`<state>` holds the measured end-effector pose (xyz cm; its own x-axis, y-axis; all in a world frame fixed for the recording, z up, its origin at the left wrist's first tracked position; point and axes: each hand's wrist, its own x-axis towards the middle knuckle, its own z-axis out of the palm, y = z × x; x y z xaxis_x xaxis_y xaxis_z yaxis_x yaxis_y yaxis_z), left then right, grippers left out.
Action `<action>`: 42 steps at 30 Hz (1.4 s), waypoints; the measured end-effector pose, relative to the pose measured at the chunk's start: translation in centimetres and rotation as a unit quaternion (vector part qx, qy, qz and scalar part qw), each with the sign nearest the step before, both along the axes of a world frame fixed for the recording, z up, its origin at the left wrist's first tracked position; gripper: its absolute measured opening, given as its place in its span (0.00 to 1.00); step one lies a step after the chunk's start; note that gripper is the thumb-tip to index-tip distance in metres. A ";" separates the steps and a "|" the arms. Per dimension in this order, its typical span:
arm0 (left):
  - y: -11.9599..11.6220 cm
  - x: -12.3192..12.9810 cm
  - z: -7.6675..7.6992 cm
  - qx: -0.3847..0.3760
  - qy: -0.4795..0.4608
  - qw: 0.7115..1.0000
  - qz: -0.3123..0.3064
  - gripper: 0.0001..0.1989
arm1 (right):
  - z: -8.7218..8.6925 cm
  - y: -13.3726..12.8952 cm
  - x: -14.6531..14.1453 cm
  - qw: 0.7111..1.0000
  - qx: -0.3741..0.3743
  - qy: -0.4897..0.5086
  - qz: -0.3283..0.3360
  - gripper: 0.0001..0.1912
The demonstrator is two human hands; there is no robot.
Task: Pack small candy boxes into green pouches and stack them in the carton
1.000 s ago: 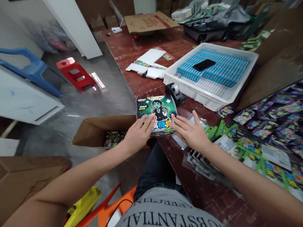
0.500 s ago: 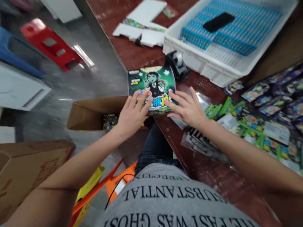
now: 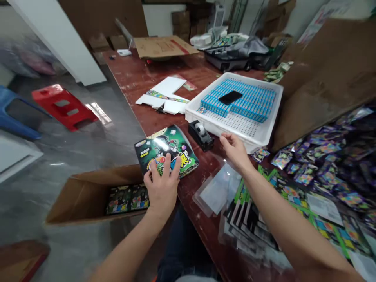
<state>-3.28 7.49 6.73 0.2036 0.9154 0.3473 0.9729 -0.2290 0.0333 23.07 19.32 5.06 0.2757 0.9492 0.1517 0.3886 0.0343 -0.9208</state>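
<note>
A green and black printed box (image 3: 173, 143) lies at the near left edge of the red-brown table (image 3: 132, 88). My left hand (image 3: 163, 184) rests on its front part with the fingers spread. My right hand (image 3: 235, 150) is off the box, above the table near the white crate's front wall, its fingers bent with thumb and fingertips close; whether anything is between them is too small to tell. A black tape dispenser (image 3: 201, 135) stands between the box and the white crate (image 3: 251, 143). Clear plastic sleeves (image 3: 217, 188) lie below my right hand.
Small blue boxes (image 3: 249, 102) and a black phone (image 3: 230, 97) are in the crate. An open carton (image 3: 85, 196) with printed boxes stands left, below the table. Purple packets (image 3: 326, 156) and green printed packaging (image 3: 323, 211) lie right. A red stool (image 3: 64, 107) is on the floor.
My right hand has left the box and moved right toward the crate. My left hand stays on the box, which now sits tilted differently in view. The view has swung up, showing more of the table.
</note>
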 end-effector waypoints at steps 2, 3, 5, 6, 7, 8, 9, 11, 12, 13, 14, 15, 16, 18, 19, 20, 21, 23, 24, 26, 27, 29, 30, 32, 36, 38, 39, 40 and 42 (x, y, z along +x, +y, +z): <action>0.7 0.5 0.1 0.004 -0.010 1.000 0.000 0.36 | -0.7 2.2 -0.5 0.999 -0.041 0.015 0.005 0.18; 0.9 0.8 0.0 0.009 -0.017 1.000 -0.002 0.37 | -1.1 3.1 -0.9 0.998 -0.067 0.022 0.006 0.16; 1.2 1.2 -0.1 0.021 -0.028 0.999 -0.008 0.39 | -1.6 4.7 -1.8 0.992 -0.119 0.039 0.009 0.14; 1.2 1.3 -0.2 0.025 -0.030 0.999 -0.009 0.39 | -1.8 5.3 -2.2 0.988 -0.143 0.051 0.011 0.14; 1.2 1.4 -0.3 0.027 -0.029 0.999 -0.009 0.39 | -1.8 5.7 -2.5 0.985 -0.162 0.064 0.014 0.14; 1.3 1.5 -0.4 0.027 -0.026 0.999 -0.007 0.40 | -1.7 5.9 -2.6 0.981 -0.176 0.079 0.018 0.14; 1.3 1.5 -0.4 0.025 -0.021 0.999 -0.005 0.40 | -1.4 6.0 -2.7 0.978 -0.183 0.096 0.024 0.14; 1.2 1.5 -0.4 0.016 -0.014 1.000 0.000 0.39 | -0.7 5.5 -2.5 0.975 -0.177 0.130 0.035 0.16; 1.2 1.4 -0.4 0.010 -0.012 1.000 0.002 0.38 | -0.3 5.0 -2.3 0.974 -0.168 0.146 0.040 0.17; 1.2 1.4 -0.3 0.004 -0.012 1.000 0.004 0.37 | 0.2 4.4 -2.0 0.974 -0.158 0.159 0.044 0.17; 1.2 1.4 -0.3 -0.002 -0.012 1.000 0.006 0.36 | 0.5 3.7 -1.8 0.973 -0.148 0.169 0.047 0.18; 1.2 1.5 -0.2 -0.007 -0.010 1.000 0.009 0.35 | 0.8 3.0 -1.6 0.973 -0.142 0.176 0.048 0.19; 1.2 1.5 -0.2 -0.012 -0.005 1.000 0.012 0.34 | 0.9 2.4 -1.5 0.973 -0.140 0.178 0.047 0.19; 1.2 1.5 -0.2 -0.018 0.006 1.000 0.016 0.33 | 0.6 1.4 -1.4 0.974 -0.142 0.169 0.040 0.19; 1.2 1.5 -0.2 -0.018 0.009 1.000 0.016 0.32 | 0.3 1.2 -1.4 0.976 -0.145 0.160 0.034 0.19; 1.2 1.5 -0.2 -0.016 0.009 1.000 0.015 0.32 | -0.2 1.1 -1.5 0.978 -0.146 0.147 0.026 0.18; 1.2 1.6 -0.2 -0.013 0.008 1.000 0.012 0.33 | -0.6 1.1 -1.5 0.980 -0.146 0.131 0.017 0.17; 1.2 1.6 -0.2 -0.006 0.005 1.000 0.008 0.34 | -1.5 1.4 -1.5 0.986 -0.140 0.088 -0.009 0.13; 1.2 1.6 -0.2 -0.004 0.006 1.000 0.007 0.34 | -1.8 1.5 -1.5 0.989 -0.134 0.063 -0.024 0.11; 1.2 1.6 0.0 -0.008 0.011 1.000 0.009 0.34 | -1.8 1.4 -1.2 0.992 -0.117 0.014 -0.051 0.09; 1.2 1.6 0.1 -0.014 0.015 1.000 0.010 0.35 | -1.5 1.0 -1.0 0.993 -0.106 -0.006 -0.058 0.09; 1.1 1.5 0.4 -0.030 0.022 0.999 0.005 0.36 | -0.7 -0.7 -0.8 0.995 -0.079 -0.033 -0.054 0.08; 1.0 1.4 0.5 -0.038 0.024 0.999 0.000 0.38 | -0.2 -1.9 -0.9 0.996 -0.067 -0.040 -0.043 0.09; 0.7 1.2 0.7 -0.054 0.028 0.998 -0.017 0.45 | 0.5 -4.9 -1.6 0.998 -0.050 -0.033 -0.001 0.12; 0.3 0.3 1.0 -0.086 0.035 0.993 -0.067 0.47 | -0.1 -10.8 -5.2 0.980 -0.086 0.126 0.130 0.24; 0.4 -0.2 1.2 -0.094 0.028 0.992 -0.076 0.44 | -1.1 -12.1 -7.7 0.954 -0.127 0.229 0.149 0.33; 0.5 -0.3 1.4 -0.095 0.023 0.992 -0.078 0.43 | -1.7 -12.3 -8.8 0.943 -0.144 0.264 0.143 0.35; 0.6 -0.5 1.5 -0.096 0.017 0.992 -0.080 0.42 | -2.3 -12.3 -9.8 0.937 -0.155 0.285 0.131 0.33; 0.9 -0.7 1.8 -0.097 0.005 0.992 -0.085 0.40 | -3.2 -11.6 -11.3 0.935 -0.165 0.295 0.106 0.29</action>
